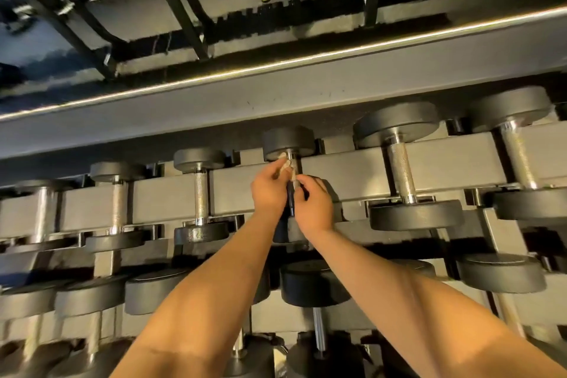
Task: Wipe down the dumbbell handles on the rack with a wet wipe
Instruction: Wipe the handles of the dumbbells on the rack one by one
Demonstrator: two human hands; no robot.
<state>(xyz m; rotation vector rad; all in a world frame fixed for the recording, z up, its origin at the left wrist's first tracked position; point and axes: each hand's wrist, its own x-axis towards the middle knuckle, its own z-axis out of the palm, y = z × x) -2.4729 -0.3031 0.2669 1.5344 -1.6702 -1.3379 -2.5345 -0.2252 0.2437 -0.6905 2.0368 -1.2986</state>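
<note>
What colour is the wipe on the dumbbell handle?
The wipe is whitish; the head view shows it best.

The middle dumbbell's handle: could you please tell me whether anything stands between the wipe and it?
Nothing visible does: the left hand holds the wet wipe against the handle, with the right hand alongside.

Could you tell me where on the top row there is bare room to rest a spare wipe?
Bare rack panel lies between the small dumbbell and the dumbbell being wiped, and again between that one and the large dumbbell. The grey ledge behind the top row is bare too. The lower row is crowded, its heads nearly touching.
</note>
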